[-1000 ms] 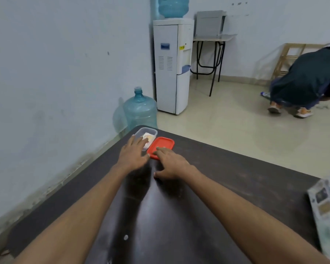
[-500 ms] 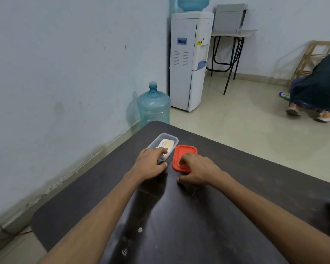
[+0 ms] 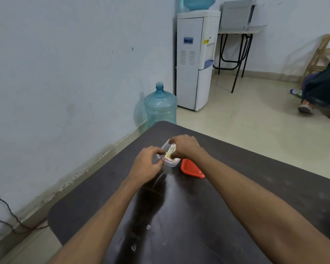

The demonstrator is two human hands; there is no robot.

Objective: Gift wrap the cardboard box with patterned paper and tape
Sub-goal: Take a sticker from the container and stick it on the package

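A water jug [image 3: 160, 107] stands beside a white dispenser [image 3: 194, 60] against the wall.

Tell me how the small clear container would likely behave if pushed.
The clear container looks small and thin-walled, so probably light and slightly flexible. Low and flat-bottomed on the glossy table, it would likely slide rather than tip. The left hand gripping its rim while the right hand pinches the pale item inside suggests it shifts easily.
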